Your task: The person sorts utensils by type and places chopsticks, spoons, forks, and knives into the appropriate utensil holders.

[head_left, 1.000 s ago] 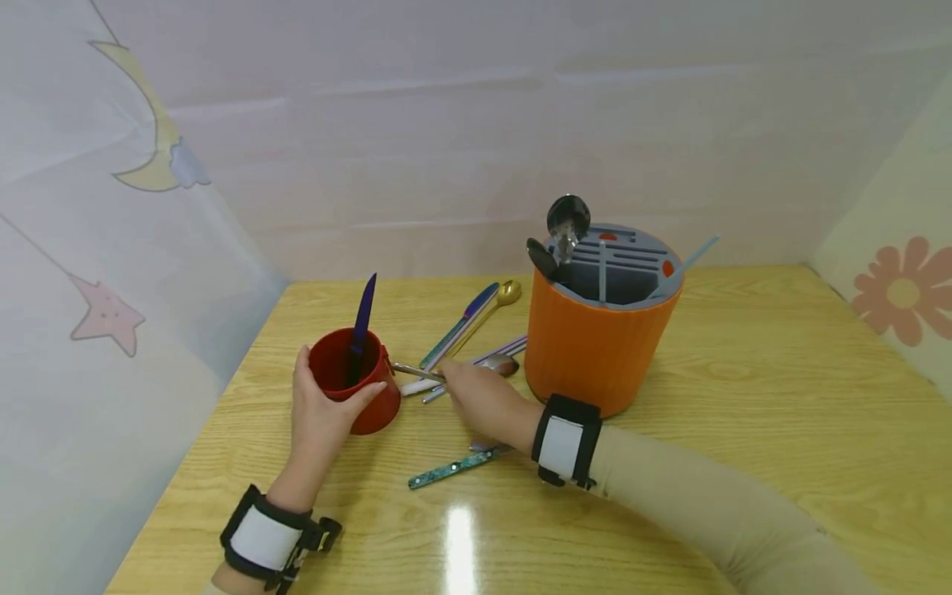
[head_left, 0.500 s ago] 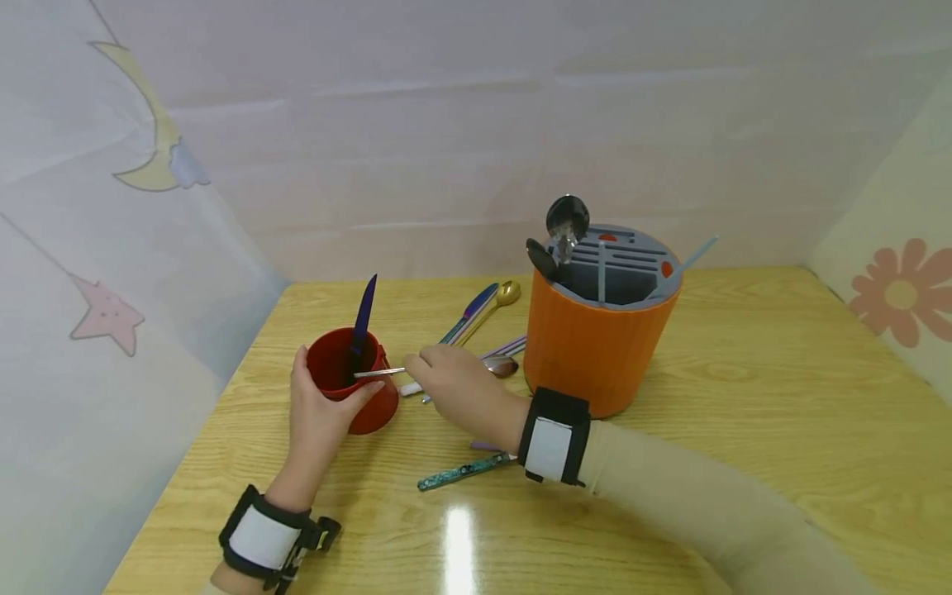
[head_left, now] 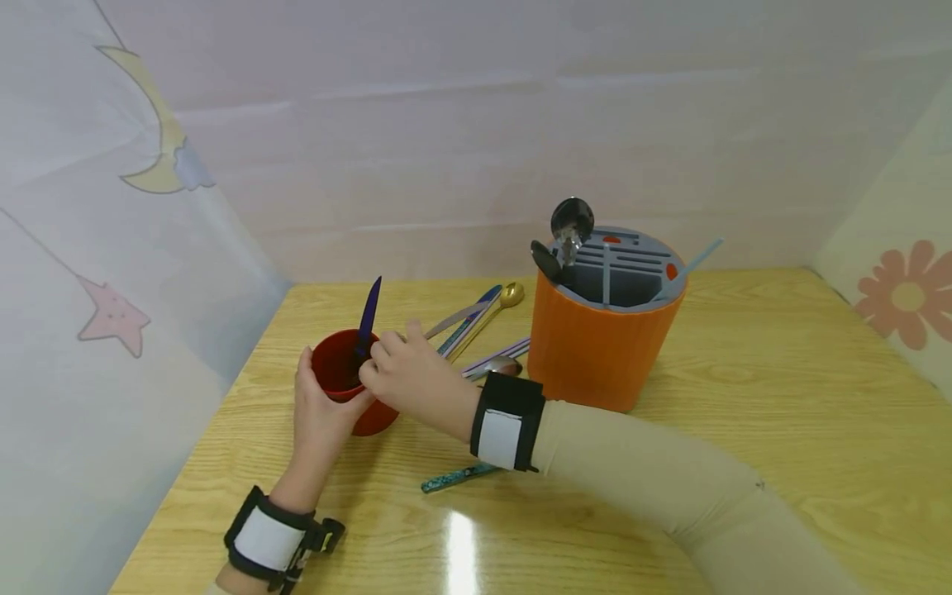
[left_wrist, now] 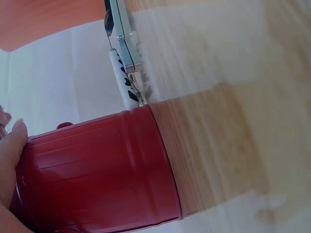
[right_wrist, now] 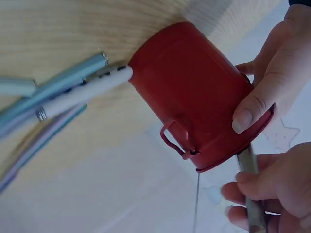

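Observation:
My left hand (head_left: 327, 388) grips a red metal cup (head_left: 336, 364) standing on the wooden table (head_left: 744, 388). A dark blue knife (head_left: 368, 316) stands in the cup. Over the cup's rim, my right hand (head_left: 378, 364) pinches a silver table knife (head_left: 452, 318), whose far end points up and right. In the right wrist view the right fingers (right_wrist: 262, 194) hold the silver knife (right_wrist: 250, 167) at the rim of the cup (right_wrist: 194, 87), with the left fingers (right_wrist: 272, 73) wrapped round it. The left wrist view shows the cup's side (left_wrist: 97, 170).
An orange round cutlery holder (head_left: 604, 347) with a grey slotted top holds spoons and straws. Loose cutlery lies between it and the cup: a gold spoon (head_left: 510, 292), a blue-handled piece (head_left: 470, 318), a silver spoon (head_left: 502, 364). A teal patterned handle (head_left: 455, 478) lies nearer me.
My right hand lifted the silver knife off the table and carried it left to the red cup's rim, turning it more upright. The left hand kept hold of the cup.

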